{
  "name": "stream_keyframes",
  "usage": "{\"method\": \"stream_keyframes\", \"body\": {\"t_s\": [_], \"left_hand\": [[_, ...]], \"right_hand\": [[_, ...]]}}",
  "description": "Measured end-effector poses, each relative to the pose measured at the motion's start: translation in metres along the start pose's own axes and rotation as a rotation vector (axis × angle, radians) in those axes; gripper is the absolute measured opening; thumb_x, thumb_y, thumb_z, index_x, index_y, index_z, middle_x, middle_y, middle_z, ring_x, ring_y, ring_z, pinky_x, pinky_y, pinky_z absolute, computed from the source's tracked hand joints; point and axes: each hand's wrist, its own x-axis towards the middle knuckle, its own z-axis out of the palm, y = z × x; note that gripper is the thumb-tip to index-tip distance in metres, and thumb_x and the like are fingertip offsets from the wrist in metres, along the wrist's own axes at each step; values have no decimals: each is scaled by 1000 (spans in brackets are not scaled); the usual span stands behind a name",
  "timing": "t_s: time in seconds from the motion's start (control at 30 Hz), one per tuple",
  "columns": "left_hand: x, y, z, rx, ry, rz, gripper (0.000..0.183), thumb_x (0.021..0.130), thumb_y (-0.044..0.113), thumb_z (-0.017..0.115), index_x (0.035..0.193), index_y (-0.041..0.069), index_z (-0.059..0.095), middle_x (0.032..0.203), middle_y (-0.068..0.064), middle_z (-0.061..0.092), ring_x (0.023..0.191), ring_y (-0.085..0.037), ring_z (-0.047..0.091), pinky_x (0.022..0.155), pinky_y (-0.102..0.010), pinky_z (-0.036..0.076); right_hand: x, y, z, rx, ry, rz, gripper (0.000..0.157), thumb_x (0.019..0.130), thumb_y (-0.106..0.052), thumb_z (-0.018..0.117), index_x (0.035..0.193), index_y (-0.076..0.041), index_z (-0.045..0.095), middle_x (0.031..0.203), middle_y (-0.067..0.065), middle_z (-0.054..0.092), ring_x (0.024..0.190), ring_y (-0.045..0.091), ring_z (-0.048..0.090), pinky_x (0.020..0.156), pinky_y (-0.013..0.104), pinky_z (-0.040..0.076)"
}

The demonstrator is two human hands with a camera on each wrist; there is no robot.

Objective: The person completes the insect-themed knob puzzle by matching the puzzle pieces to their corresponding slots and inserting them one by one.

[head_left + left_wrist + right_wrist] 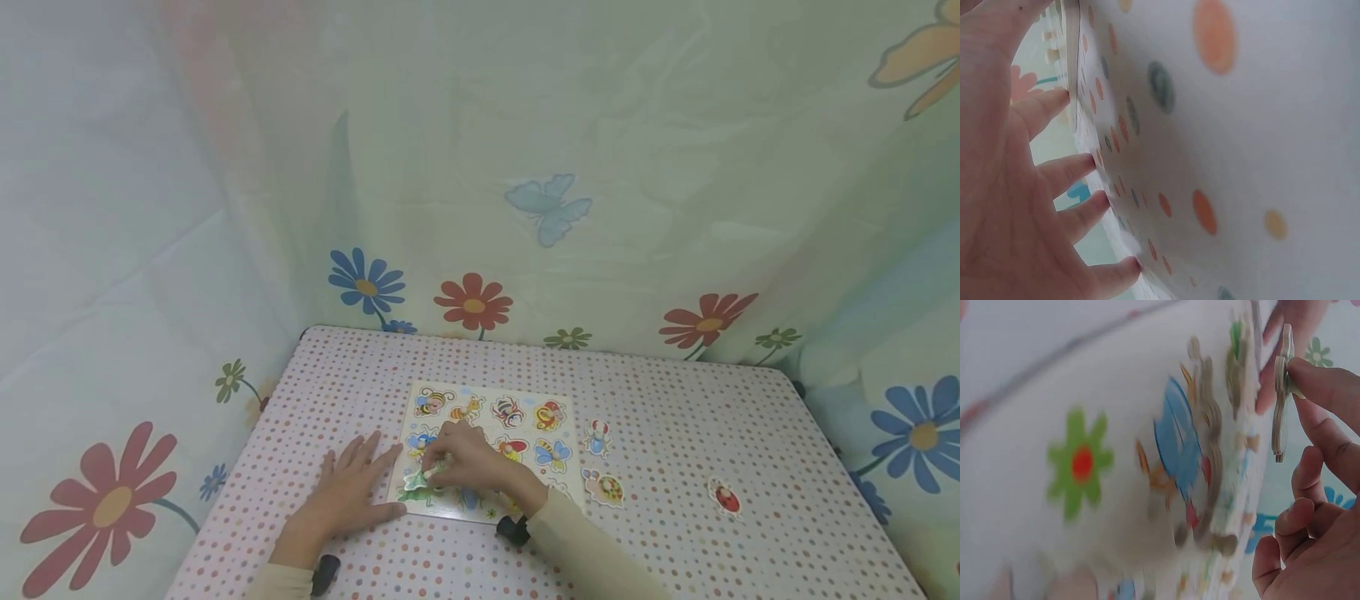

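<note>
My right hand [476,461] pinches a green puzzle piece [414,481] between thumb and finger, over the lower left of a wooden insect puzzle board [442,512]. In the right wrist view the piece [1280,412] appears edge-on, raised off the board, its picture hidden. Just beside it on the board lies a green insect picture [417,497]. Flat on the table left of the board rests my left hand [348,492], fingers spread and holding nothing; its thumb reaches the board's lower left corner. My right hand and forearm cover part of the board's middle.
Right of the board lie a blue and red beetle piece [597,438] and a snail piece [604,489]. A ladybug piece [725,498] sits farther right on the dotted tablecloth [660,417]. Flower-printed curtains [600,275] stand behind the table and at both sides.
</note>
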Motion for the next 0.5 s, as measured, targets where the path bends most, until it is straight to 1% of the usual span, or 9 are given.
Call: {"method": "stream_keyframes", "body": {"t_s": [0.17, 0.33, 0.5], "left_hand": [[1, -1, 1, 5, 3, 4, 92, 80, 73, 65, 155, 28, 40, 164, -13, 23, 148, -43, 18, 111, -74, 8], [1, -2, 2, 8, -2, 0, 93, 79, 76, 63, 155, 28, 39, 164, -13, 22, 148, -43, 18, 111, -74, 8], [1, -1, 2, 2, -3, -7, 93, 79, 74, 65, 155, 28, 40, 164, -12, 22, 148, -42, 18, 112, -74, 7]], "right_hand": [[6, -6, 9, -47, -13, 12, 10, 82, -29, 83, 86, -33, 74, 92, -15, 51, 88, 7, 40, 79, 31, 31], [8, -11, 16, -106, -26, 26, 12, 82, -31, 83, 85, -34, 73, 94, -17, 52, 89, 6, 40, 78, 31, 33], [8, -13, 19, -123, -37, 39, 12, 82, -31, 83, 83, -34, 72, 94, -19, 51, 88, 6, 40, 79, 32, 34]]}}
